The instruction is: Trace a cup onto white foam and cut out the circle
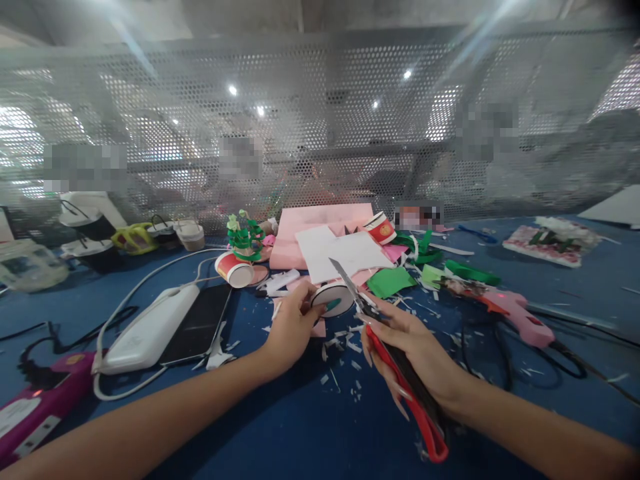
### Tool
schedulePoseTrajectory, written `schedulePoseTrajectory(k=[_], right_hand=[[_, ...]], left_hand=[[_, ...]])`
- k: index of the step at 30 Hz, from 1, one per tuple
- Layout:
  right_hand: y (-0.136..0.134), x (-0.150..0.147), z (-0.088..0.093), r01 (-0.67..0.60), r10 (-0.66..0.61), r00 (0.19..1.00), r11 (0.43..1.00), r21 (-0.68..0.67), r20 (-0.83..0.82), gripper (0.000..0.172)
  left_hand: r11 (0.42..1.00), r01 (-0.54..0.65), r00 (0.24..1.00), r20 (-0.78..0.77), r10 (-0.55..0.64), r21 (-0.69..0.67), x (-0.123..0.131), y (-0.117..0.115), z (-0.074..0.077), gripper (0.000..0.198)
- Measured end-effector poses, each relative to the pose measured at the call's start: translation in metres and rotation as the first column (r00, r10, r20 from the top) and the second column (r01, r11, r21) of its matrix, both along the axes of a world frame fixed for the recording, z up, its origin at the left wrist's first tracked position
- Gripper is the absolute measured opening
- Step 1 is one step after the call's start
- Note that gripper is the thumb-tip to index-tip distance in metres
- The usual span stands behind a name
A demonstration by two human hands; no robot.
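Observation:
My left hand point(296, 327) pinches the edge of a white round piece point(340, 303) with a dark rim and a small teal-green patch; it may be part of a paper cup. Wrapped around the red and black handles of a pair of scissors point(345, 275) is my right hand point(407, 343). The metal blade points up and left, close to the right edge of the round piece; I cannot tell whether it touches. White paper scraps point(350, 340) lie scattered beneath both hands. Behind them, white paper point(345, 253) rests on pink sheets point(320, 217).
Two red cups point(235, 269) lie tipped over, beside green paper pieces point(391, 281). A pink glue gun point(520, 319) with cables lies right. Left are a phone point(197, 327), a white power bank point(150, 330) and a purple power strip point(55, 400). A perforated panel point(320, 133) stands behind.

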State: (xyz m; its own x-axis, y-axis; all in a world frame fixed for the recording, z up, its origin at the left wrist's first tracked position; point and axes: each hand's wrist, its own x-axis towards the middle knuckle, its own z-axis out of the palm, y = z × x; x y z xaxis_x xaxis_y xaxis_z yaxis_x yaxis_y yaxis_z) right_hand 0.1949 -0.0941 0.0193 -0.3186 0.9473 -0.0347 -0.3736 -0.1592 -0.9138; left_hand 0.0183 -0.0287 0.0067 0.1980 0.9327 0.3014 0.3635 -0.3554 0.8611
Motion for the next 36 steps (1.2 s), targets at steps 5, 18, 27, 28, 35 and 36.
schedulePoseTrajectory(k=[5, 18, 27, 28, 35, 36], right_hand=[[0.0011, 0.0007, -0.003, 0.0, 0.0, 1.0, 1.0, -0.008, 0.007, 0.061], [-0.0019, -0.0009, 0.0021, 0.035, -0.035, 0.999, 0.999, -0.011, 0.011, 0.057], [0.0019, -0.0012, -0.0006, 0.072, -0.072, 0.997, 0.997, -0.022, -0.007, 0.044], [0.0019, -0.0011, -0.0011, 0.064, -0.064, 0.998, 0.998, -0.02, -0.009, 0.045], [0.0004, 0.0, -0.0023, 0.059, -0.059, 0.998, 0.998, -0.011, -0.001, 0.051], [0.0, 0.0, -0.0024, 0.056, -0.056, 0.998, 0.998, -0.013, 0.003, 0.052]], left_hand=[[0.999, 0.033, 0.999, -0.023, -0.032, 0.038, -0.0015, 0.0007, -0.0024, 0.005], [0.998, 0.07, 0.994, -0.086, -0.07, -0.004, -0.0004, -0.0044, -0.0037, 0.007], [0.979, 0.061, 0.993, 0.114, -0.039, -0.195, 0.0008, -0.0028, -0.0018, 0.018], [0.98, 0.061, 0.993, 0.11, -0.04, -0.19, 0.0008, -0.0028, -0.0015, 0.017], [0.998, 0.046, 0.997, 0.065, -0.044, -0.035, 0.001, -0.0013, -0.0004, 0.01], [0.999, 0.045, 0.997, 0.062, -0.044, -0.01, 0.0008, -0.0007, -0.0008, 0.009]])
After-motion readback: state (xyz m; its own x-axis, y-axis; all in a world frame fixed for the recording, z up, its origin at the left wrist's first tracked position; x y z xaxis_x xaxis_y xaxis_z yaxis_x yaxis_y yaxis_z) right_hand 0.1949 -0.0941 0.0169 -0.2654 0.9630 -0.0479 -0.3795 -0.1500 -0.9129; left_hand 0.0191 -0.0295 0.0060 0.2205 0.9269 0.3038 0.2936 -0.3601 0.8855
